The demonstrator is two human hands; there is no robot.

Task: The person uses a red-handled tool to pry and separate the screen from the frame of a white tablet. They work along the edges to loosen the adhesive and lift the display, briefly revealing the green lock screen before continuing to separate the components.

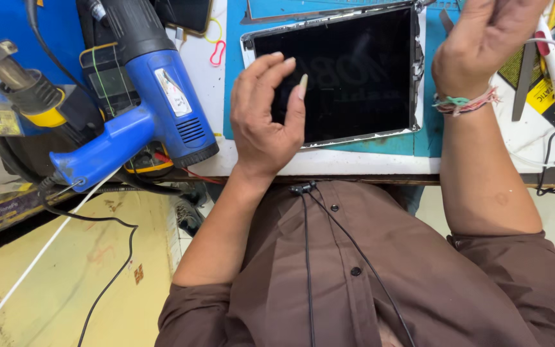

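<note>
Bench (354, 162): white top, blue mat (431, 138) under the work, both below and ahead of your hands.

Heat gun (142, 96): blue/black, lying on its side well off to the L of your L hand, nozzle end out of view at top, handle pointing down-left. Not touched.

Tablet (354, 71): dark screen, silver frame, glass chipped and ragged along its R edge. Lies flat on the mat betw. your two hands, partly under the L one.

L hand (268, 109): raised over the tablet's L part, fingers curled, thumb and forefinger apart, nothing gripped. Can't tell if fingertips touch the glass.

R hand (489, 35): lifted above the tablet's top R corner, loosely half-closed, appears empty; fingertips cut off by frame edge. Thread bands (464, 103) on wrist.

Small tools to the R of R hand: metal blade (523, 83), white pen-like tool (554, 61).

Step (judgement): looks like screen-removal prep, hands between grips, panel seated in frame.

Next move calls for: steadying the frame w/ L hand, and care at the cracked R edge, since shards are likely there.
</note>
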